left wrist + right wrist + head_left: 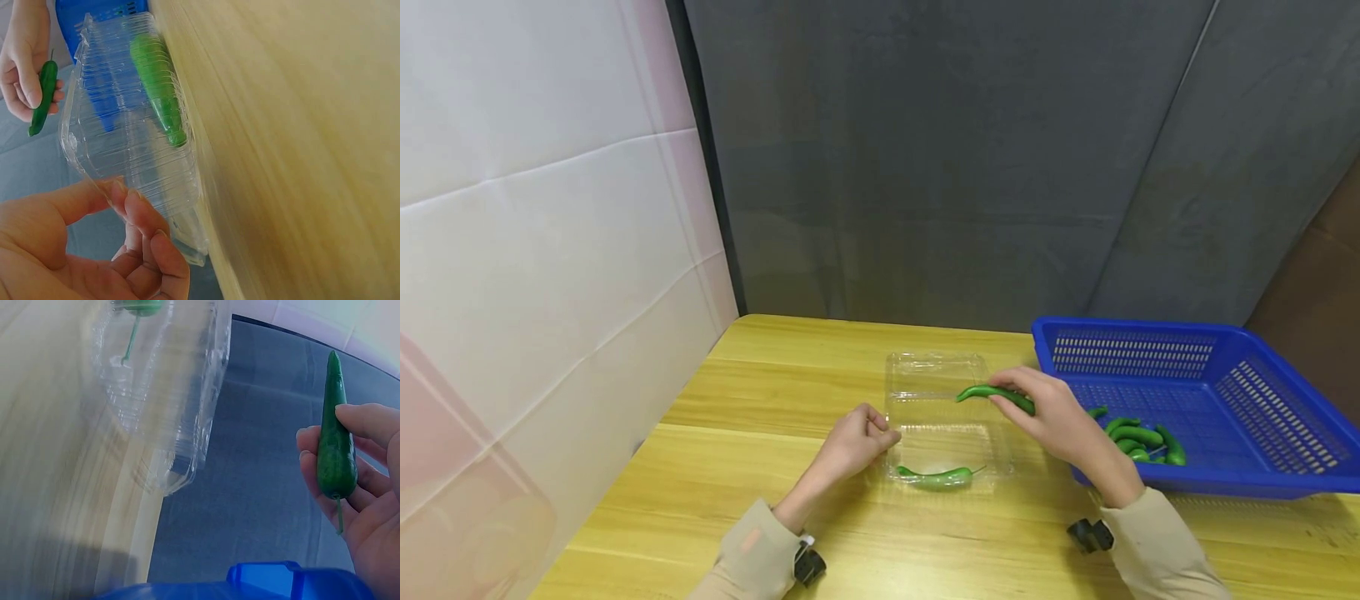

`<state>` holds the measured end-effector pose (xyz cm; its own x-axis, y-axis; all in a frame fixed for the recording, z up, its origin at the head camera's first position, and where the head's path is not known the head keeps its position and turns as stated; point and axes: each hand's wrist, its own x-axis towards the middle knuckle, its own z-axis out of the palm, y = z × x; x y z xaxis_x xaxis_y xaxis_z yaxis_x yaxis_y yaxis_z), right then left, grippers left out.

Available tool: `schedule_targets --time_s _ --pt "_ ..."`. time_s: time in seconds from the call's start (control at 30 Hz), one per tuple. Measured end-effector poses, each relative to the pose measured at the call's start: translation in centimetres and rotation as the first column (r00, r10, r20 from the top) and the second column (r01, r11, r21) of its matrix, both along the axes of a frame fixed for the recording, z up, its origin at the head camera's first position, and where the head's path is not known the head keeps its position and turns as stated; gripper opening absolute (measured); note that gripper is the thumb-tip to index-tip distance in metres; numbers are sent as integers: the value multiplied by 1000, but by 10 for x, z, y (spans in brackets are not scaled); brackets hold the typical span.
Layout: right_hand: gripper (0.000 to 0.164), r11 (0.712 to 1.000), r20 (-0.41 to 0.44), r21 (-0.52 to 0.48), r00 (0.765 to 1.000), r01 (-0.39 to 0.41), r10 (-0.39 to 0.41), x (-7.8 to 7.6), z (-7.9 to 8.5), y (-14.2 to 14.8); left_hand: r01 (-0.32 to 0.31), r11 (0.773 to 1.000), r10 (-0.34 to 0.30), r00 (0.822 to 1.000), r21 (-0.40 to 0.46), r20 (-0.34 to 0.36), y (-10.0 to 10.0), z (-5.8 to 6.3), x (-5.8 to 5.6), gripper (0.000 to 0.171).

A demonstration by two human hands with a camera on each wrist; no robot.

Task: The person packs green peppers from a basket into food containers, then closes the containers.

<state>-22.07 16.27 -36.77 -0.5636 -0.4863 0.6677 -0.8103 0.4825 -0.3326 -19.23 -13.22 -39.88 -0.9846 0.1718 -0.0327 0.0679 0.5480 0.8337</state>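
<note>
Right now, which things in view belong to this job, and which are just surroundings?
Job: green pepper in right hand; clear box pinched by left hand; second pepper inside it; blue basket with more peppers.

Surroundings: table; grey cloth; white cloth.

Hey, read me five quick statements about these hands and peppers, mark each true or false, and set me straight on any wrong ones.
1. The right hand holds a green pepper. True.
2. The left hand also holds a pepper. False: it pinches the edge of the clear container.
3. One pepper lies in the clear container. True.
4. The blue basket is left of the container in the head view. False: it is on the right.
5. Several peppers lie in the basket. True.
</note>
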Motion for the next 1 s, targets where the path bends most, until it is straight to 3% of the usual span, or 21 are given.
schedule_targets --time_s 0.5,1.0 --pt "21 1000 10 -2 1000 -26 26 -2 -9 -15 -5 1000 5 1000 -3 1 0 0 0 24" --pt "17 998 88 11 994 -65 63 -2 -16 -29 -1 1000 1 1000 -1 -7 0 -1 0 25"
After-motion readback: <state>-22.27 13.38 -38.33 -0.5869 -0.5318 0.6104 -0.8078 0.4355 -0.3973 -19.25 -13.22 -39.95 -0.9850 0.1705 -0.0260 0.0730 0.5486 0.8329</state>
